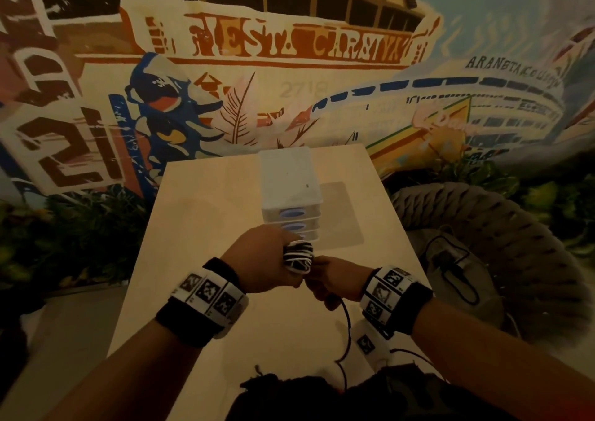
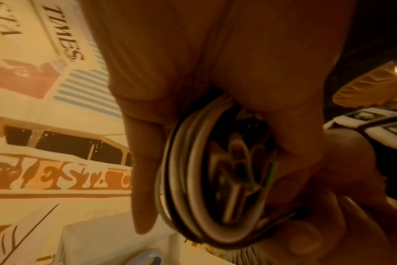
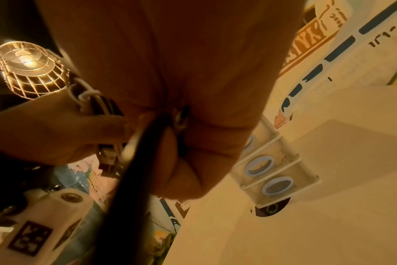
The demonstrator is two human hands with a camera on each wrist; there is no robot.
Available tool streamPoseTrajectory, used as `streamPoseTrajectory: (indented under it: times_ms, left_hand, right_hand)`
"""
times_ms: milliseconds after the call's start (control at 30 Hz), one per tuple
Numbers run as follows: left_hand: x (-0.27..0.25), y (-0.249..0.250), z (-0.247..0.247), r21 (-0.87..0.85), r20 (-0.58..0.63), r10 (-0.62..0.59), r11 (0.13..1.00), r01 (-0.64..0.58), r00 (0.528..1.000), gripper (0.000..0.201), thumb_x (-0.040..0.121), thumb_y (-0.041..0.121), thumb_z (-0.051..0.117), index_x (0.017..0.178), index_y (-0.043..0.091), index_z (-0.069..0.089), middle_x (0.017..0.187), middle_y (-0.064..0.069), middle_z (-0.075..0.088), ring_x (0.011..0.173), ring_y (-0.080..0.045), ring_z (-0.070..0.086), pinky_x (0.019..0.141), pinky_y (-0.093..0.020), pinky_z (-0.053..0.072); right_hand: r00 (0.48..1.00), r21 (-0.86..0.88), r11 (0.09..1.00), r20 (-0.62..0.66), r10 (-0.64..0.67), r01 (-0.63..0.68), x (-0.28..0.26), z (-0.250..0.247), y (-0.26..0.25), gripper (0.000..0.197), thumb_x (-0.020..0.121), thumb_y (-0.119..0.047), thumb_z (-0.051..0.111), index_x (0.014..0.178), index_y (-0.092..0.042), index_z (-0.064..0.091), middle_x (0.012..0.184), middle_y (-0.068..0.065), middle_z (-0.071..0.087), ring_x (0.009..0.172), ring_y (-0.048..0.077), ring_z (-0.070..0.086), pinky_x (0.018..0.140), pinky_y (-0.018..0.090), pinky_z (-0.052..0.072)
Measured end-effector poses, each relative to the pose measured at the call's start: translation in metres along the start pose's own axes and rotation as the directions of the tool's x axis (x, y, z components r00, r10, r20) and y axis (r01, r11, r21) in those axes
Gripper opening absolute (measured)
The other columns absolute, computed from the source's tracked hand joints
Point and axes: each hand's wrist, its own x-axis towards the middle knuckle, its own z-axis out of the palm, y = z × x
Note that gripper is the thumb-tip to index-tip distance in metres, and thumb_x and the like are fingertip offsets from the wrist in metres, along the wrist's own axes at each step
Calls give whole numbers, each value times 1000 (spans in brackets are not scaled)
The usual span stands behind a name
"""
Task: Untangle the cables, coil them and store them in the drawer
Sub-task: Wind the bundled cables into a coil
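A coil of black and white cables (image 1: pixel 298 257) is wound round the fingers of my left hand (image 1: pixel 267 261), held above the table just in front of the drawer unit. In the left wrist view the cable loops (image 2: pixel 193 179) wrap the fingers closely. My right hand (image 1: pixel 333 279) sits right beside the coil and grips a loose black cable (image 1: pixel 347 327), which trails down toward my body. The right wrist view shows that black cable (image 3: pixel 127 188) running out of the closed right fist. The white drawer unit (image 1: pixel 291 182) with blue oval handles (image 3: pixel 258 166) stands with all its drawers closed.
The light wooden table (image 1: pixel 199 214) stretches ahead to a painted mural wall. A woven round chair (image 1: pixel 502 246) with a black strap on its seat stands at the right. Green plants line both sides. A caged lamp (image 3: pixel 27 68) hangs overhead.
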Motion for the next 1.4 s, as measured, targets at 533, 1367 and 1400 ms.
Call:
streamPoseTrajectory:
  times_ms: [533,1367,1400]
  left_hand:
    - [7,3,41,248,95,-179,957,151,979,32,84,47,70,108,25,66,105,1,67,98,-22,66,82,-35,54]
    - [11,19,55,428,285,-272,894,132,919,21,90,38,64,98,20,69,84,2,67,75,-19,61,66,-31,49]
    - [11,22,56,463,294,-277,879,118,915,21,92,39,62,96,20,69,81,3,66,72,-18,60,66,-31,50]
  right_hand:
    - [993,239,969,-73,88,-68,3,-12,12,40,105,-21,39,113,9,65,94,22,73,59,21,59,54,27,47]
    - [945,-384,902,169,279,-198,5,-27,-9,32,89,-34,69,112,-11,72,100,-3,76,93,15,73,88,28,54]
    - [947,-436,881,161,276,-183,5,-24,-12,30,89,-30,70,111,-10,72,97,-5,75,92,14,73,87,28,54]
